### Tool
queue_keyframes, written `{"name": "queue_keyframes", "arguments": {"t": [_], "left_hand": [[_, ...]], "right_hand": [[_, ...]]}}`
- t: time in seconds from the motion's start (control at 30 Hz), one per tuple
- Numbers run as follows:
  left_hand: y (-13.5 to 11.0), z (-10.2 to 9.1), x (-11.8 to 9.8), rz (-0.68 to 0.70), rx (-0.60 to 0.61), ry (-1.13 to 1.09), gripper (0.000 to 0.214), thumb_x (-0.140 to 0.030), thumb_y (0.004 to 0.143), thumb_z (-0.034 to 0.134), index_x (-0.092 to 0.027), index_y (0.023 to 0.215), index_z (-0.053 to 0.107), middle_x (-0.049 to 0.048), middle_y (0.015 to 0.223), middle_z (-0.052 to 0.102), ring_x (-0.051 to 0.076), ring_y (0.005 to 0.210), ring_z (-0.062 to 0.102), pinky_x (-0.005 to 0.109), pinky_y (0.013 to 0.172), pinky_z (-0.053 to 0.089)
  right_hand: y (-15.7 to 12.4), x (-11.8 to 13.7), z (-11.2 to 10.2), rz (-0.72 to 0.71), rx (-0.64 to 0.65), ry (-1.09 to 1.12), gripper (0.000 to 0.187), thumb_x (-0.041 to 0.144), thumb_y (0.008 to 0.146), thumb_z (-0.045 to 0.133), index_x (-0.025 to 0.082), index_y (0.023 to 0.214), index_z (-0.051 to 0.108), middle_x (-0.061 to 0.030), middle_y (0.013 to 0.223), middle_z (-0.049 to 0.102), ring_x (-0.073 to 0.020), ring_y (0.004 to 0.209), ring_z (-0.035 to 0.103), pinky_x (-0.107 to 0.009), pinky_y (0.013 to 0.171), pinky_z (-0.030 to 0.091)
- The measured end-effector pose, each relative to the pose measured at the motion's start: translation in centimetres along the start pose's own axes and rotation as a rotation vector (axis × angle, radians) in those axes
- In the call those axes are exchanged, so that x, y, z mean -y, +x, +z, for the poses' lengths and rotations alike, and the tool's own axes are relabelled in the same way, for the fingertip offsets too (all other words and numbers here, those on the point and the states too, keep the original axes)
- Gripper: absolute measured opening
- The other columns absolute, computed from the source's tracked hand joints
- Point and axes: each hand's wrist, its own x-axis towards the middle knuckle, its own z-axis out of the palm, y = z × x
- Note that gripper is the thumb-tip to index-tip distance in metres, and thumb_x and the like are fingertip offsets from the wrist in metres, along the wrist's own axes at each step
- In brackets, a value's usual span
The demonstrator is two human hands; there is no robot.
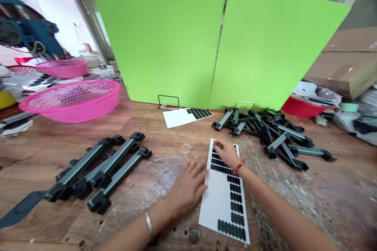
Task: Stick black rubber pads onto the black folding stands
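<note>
A white sheet (215, 192) with rows of small black rounded stickers (236, 196) lies on the wooden table in front of me. My right hand (227, 153), with a red beaded bracelet at the wrist, reaches over the sheet's far end. Its thumb and fingers are bent together at the top row of stickers; what sits between them is too small to tell. Slightly blurred, my left hand (190, 183) hovers or rests at the sheet's left edge, fingers spread and holding nothing. A metal bangle circles that wrist.
Black-and-grey bracket-like parts (122, 174) lie grouped at left, and a heap of similar parts (265, 127) sits at right. Another sticker sheet (179, 117) is by the green panels (165, 43). Pink baskets (73, 106) stand left; a red basin (304, 108) and cardboard box (347, 66) stand right.
</note>
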Motion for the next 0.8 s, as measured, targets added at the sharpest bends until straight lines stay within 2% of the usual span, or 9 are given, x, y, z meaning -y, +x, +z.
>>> {"name": "queue_keyframes", "arguments": {"t": [0.1, 0.17, 0.27, 0.33, 0.43, 0.5, 0.6, 0.7, 0.8], "left_hand": [[-2.2, 0.4, -2.6, 0.110, 0.057, 0.037, 0.050, -0.046, 0.094, 0.042, -0.029, 0.141, 0.038, 0.0028, 0.152, 0.033, 0.030, 0.142, 0.021, 0.056, 0.113, 0.026], [-3.7, 1.5, -3.2, 0.136, 0.025, 0.104, 0.058, -0.049, 0.090, 0.048, -0.028, 0.143, 0.035, 0.0040, 0.151, 0.034, 0.032, 0.139, 0.027, 0.054, 0.111, 0.029], [-5.3, 4.0, -2.7, 0.177, -0.145, 0.256, 0.065, -0.056, 0.084, 0.053, -0.023, 0.139, 0.042, 0.0080, 0.144, 0.045, 0.034, 0.131, 0.039, 0.052, 0.109, 0.031], [-5.8, 5.3, -2.1, 0.222, -0.288, 0.343, 0.064, -0.062, 0.084, 0.050, -0.021, 0.133, 0.050, 0.0088, 0.135, 0.054, 0.033, 0.127, 0.043, 0.050, 0.110, 0.028], [-6.0, 6.3, -1.4, 0.261, -0.414, 0.406, 0.061, -0.065, 0.084, 0.046, -0.023, 0.126, 0.056, 0.0071, 0.129, 0.059, 0.029, 0.122, 0.047, 0.046, 0.111, 0.027], [-5.9, 6.4, -1.1, 0.261, -0.443, 0.441, 0.057, -0.064, 0.085, 0.046, -0.025, 0.124, 0.058, 0.0051, 0.128, 0.060, 0.028, 0.119, 0.050, 0.044, 0.109, 0.030], [-5.4, 6.2, -0.6, 0.271, -0.445, 0.474, 0.054, -0.063, 0.084, 0.048, -0.028, 0.124, 0.058, 0.0032, 0.125, 0.062, 0.028, 0.114, 0.055, 0.041, 0.102, 0.040], [-5.3, 5.7, 0.0, 0.304, -0.374, 0.397, 0.057, -0.060, 0.084, 0.050, -0.027, 0.130, 0.053, 0.0068, 0.127, 0.061, 0.028, 0.113, 0.057, 0.038, 0.090, 0.051], [-4.9, 5.1, 1.5, 0.270, -0.261, 0.241, 0.055, -0.042, 0.086, 0.051, -0.026, 0.138, 0.043, 0.0105, 0.137, 0.053, 0.029, 0.121, 0.053, 0.040, 0.088, 0.053]], "right_hand": [[3.0, 1.9, 3.2, -0.029, 0.055, -0.060, 0.029, 0.020, 0.083, 0.049, 0.019, 0.105, 0.069, -0.0092, 0.108, 0.071, -0.0220, 0.103, 0.065, -0.035, 0.093, 0.048], [4.8, 3.0, 5.0, -0.042, 0.086, -0.111, 0.034, 0.019, 0.083, 0.050, 0.017, 0.113, 0.067, -0.0101, 0.117, 0.068, -0.0215, 0.112, 0.061, -0.034, 0.098, 0.045], [6.9, 4.0, 6.9, -0.033, 0.098, -0.202, 0.041, 0.021, 0.083, 0.053, 0.015, 0.123, 0.061, -0.0111, 0.135, 0.055, -0.0219, 0.131, 0.044, -0.034, 0.109, 0.033], [8.2, 4.0, 7.1, 0.007, 0.082, -0.267, 0.048, 0.024, 0.083, 0.054, 0.011, 0.129, 0.055, -0.0136, 0.145, 0.044, -0.0248, 0.139, 0.030, -0.038, 0.114, 0.023], [9.7, 3.2, 6.1, 0.090, 0.045, -0.351, 0.057, 0.026, 0.085, 0.053, 0.005, 0.137, 0.045, -0.0192, 0.151, 0.031, -0.0307, 0.143, 0.015, -0.047, 0.115, 0.011], [10.4, 2.4, 4.9, 0.135, 0.037, -0.387, 0.057, 0.026, 0.087, 0.051, 0.006, 0.139, 0.042, -0.0208, 0.152, 0.029, -0.0333, 0.143, 0.013, -0.053, 0.113, 0.008], [10.7, 1.5, 3.3, 0.147, 0.066, -0.411, 0.045, 0.024, 0.088, 0.050, 0.011, 0.131, 0.051, -0.0208, 0.145, 0.039, -0.0339, 0.140, 0.023, -0.057, 0.110, 0.013], [9.5, 1.4, 1.7, 0.104, 0.106, -0.413, 0.033, 0.025, 0.088, 0.052, 0.009, 0.115, 0.062, -0.0215, 0.133, 0.053, -0.0320, 0.131, 0.038, -0.053, 0.107, 0.023], [7.6, 2.0, 0.2, 0.073, 0.116, -0.412, 0.031, 0.032, 0.088, 0.055, 0.014, 0.113, 0.063, -0.0134, 0.130, 0.056, -0.0244, 0.131, 0.038, -0.044, 0.106, 0.028]]}}
